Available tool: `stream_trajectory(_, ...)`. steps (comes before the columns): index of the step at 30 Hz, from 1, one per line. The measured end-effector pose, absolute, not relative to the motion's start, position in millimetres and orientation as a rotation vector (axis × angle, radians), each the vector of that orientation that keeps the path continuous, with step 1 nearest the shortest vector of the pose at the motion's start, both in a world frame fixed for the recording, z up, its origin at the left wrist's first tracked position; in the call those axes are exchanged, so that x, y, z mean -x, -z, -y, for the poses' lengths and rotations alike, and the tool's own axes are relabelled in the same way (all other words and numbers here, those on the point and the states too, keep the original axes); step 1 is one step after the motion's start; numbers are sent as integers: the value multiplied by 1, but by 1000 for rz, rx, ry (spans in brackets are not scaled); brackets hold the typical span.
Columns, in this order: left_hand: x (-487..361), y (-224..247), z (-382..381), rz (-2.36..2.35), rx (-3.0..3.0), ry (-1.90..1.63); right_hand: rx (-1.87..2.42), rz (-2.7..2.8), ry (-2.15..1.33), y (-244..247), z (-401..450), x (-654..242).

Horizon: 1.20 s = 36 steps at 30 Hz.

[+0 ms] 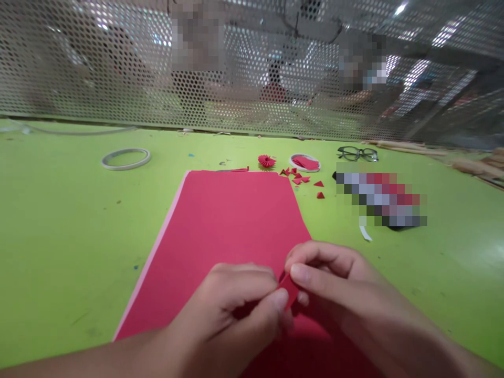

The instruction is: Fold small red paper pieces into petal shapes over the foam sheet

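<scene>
Between my two hands is a small piece of red paper (pixel 289 290), partly covered by the fingers. My left hand (pixel 240 304) pinches its lower left side with thumb and fingers. Thumb and forefinger of my right hand (pixel 338 278) grip its upper right side. Both hands hover over a large red sheet of paper (pixel 232 220) with a paler sheet edge showing along its left. Beyond that sheet lie several small folded red paper triangles (pixel 301 179) and a round, pleated red paper piece (pixel 266 161).
A white ring (pixel 305 163) encloses red paper pieces, and a larger tape ring (pixel 126 158) lies to the left. Eyeglasses (pixel 357 154), a blurred-out item (pixel 380 199) and a white paper strip (pixel 365 232) are at right. A perforated metal panel (pixel 236 73) borders the green table (pixel 63 226).
</scene>
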<state>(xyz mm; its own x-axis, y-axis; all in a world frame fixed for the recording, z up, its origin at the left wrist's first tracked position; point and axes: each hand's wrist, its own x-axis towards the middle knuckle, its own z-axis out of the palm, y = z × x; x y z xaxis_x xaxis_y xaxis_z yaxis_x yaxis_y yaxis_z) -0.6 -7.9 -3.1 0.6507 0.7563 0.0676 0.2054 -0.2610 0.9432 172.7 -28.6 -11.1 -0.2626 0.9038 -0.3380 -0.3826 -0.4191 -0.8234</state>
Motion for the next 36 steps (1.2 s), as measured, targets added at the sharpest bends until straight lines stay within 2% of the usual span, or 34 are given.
stream_trajectory(8, 7, 20, 12, -699, -1800, -739, 995, 806, -1767, 10, 29, -172)
stream_trajectory(20, 2, 8, 11, -764, -1877, -668, 1021, 897, -1653, 8, 30, -170)
stream_trajectory(24, 1, 6, 10, -797, -1835, -652, 1129, 1190, -1333, -1, 30, -171)
stream_trajectory(31, 2, 2, 9, -889, -1780, -640, 1097, 1799, -448, -7, 30, -175)
stream_trajectory(36, 5, 6, 8, -889, -1771, -666, 1036, 1973, -139, -2, 35, -178)
